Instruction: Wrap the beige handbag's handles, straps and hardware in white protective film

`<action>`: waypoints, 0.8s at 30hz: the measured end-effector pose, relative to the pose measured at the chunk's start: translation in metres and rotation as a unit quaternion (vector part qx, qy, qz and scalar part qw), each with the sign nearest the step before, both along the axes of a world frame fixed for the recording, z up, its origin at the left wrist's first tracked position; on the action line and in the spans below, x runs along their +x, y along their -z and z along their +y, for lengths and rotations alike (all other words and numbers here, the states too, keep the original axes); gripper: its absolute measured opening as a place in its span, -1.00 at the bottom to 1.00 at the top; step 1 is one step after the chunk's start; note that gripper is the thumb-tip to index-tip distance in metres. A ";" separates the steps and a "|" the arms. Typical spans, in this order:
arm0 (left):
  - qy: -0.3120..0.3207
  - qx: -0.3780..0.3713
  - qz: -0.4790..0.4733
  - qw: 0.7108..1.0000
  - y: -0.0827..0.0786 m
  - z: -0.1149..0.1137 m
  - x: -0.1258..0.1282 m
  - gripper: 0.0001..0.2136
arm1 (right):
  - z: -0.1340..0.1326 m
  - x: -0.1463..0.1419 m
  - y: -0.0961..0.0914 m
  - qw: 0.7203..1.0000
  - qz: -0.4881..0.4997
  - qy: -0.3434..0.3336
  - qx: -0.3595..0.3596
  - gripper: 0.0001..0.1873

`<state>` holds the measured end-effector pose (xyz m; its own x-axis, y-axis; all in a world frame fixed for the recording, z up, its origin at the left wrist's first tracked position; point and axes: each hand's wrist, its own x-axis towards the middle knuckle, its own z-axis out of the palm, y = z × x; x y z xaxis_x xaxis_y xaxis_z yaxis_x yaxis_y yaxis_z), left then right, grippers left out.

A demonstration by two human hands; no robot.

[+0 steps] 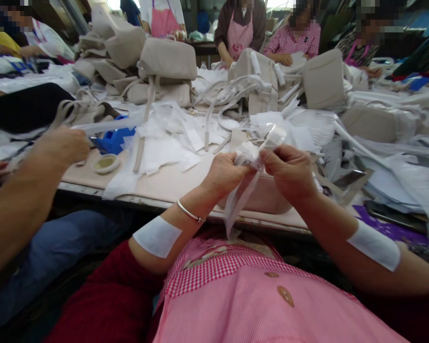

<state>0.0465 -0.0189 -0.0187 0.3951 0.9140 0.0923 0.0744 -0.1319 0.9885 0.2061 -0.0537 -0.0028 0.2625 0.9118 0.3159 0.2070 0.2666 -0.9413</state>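
Note:
My left hand (221, 175) is closed on a bunched strip of thin white wrapping (240, 197), whose loose end hangs down over the table edge. My right hand (292, 172) pinches the same bunch from the other side, fingertips close to those of the left. A shiny clear piece (276, 135), like plastic film or tape, sticks up above the right fingers. Just behind and below both hands sits a beige bag (271, 196), partly covered by them. What the wrapping encloses is hidden by my fingers.
Several beige bags (168, 59) are piled across the table, with straps and white paper sheets (171, 138) among them. A blue tape dispenser (116, 136) and a small round dish (106, 164) stand left, near a co-worker's arm (39, 176). A dark phone-like object (395, 215) lies right. People work opposite.

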 end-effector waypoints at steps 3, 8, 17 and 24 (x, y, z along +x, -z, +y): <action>0.006 0.010 -0.002 1.000 -0.004 0.000 -0.002 -0.76 | 0.002 0.002 -0.003 0.998 0.048 -0.038 -0.030 -0.56; 0.000 0.039 0.011 0.999 -0.020 0.004 0.003 -0.80 | 0.028 0.012 -0.010 0.982 0.154 -0.078 -0.078 -0.54; 0.010 0.057 0.005 0.998 -0.033 0.007 0.005 -0.85 | 0.018 0.005 -0.019 0.985 0.143 -0.093 -0.015 -0.54; 0.007 0.062 0.013 0.998 -0.029 0.010 0.002 -0.86 | 0.014 0.008 -0.019 0.999 0.022 -0.043 -0.001 -0.59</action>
<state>0.0483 -0.0091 0.0099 0.4114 0.8905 0.1941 0.0965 -0.2544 0.9623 0.2140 -0.0398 0.0163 0.1960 0.9321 0.3047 0.1414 0.2806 -0.9494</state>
